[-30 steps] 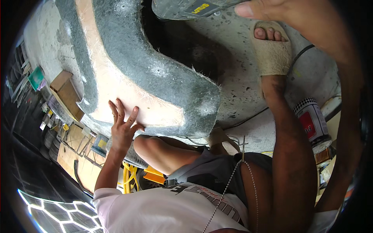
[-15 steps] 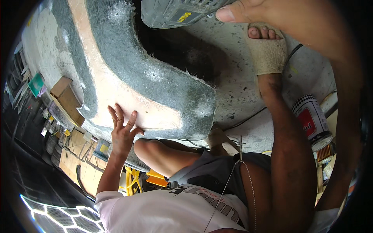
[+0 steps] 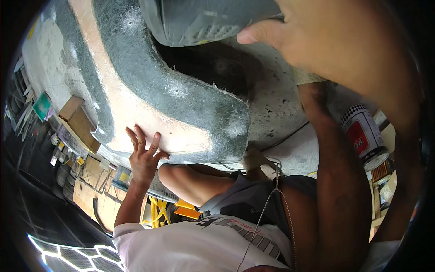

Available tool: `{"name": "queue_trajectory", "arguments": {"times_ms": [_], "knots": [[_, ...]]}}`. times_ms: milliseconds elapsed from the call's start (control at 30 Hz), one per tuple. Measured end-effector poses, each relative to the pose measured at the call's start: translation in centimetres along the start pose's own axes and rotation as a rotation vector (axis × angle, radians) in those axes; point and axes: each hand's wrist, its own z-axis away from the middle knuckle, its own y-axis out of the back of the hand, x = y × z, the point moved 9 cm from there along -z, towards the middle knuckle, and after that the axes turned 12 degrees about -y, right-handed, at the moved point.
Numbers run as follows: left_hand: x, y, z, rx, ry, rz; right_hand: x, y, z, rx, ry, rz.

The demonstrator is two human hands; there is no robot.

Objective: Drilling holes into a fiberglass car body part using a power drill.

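My left hand (image 3: 146, 152) rests with spread fingers on the pale strip of a grey, rough-edged fiber panel (image 3: 190, 109) that has several white-dusted spots. My right hand (image 3: 317, 34), blurred, grips a grey power tool (image 3: 199, 18) at the top of the view, its thumb along the tool's lower edge. The tool hangs over the dark curved gap beside the panel. Only the thumb and back of that hand show clearly.
My bare legs (image 3: 340, 190) frame the panel's near side, a tan foot wrap partly hidden by my right hand. A printed can (image 3: 364, 136) stands at the right with a cable nearby. A cardboard box (image 3: 79, 124), boards, tires and yellow items (image 3: 188, 208) lie around the left and below.
My right hand and the tool have moved left and down, nearer the panel, now covering my toes. My left hand stays spread on the panel, appearing slightly lower in the view.
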Motion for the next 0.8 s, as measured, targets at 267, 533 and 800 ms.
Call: {"name": "queue_trajectory", "arguments": {"times_ms": [267, 533, 800], "knots": [[-2.4, -5.1, 2.0, 0.116, -0.050, 0.142, -30.3, 5.0, -24.4, -0.229, 0.127, 0.038], [-2.4, -4.8, 2.3, 0.092, -0.007, 0.166, -54.7, -7.2, -52.8, -0.263, 0.253, -0.112], [-1.6, -4.3, 1.4, 0.127, -0.067, 0.149, -53.7, -7.1, -53.1, -0.252, 0.137, 0.029]]}}
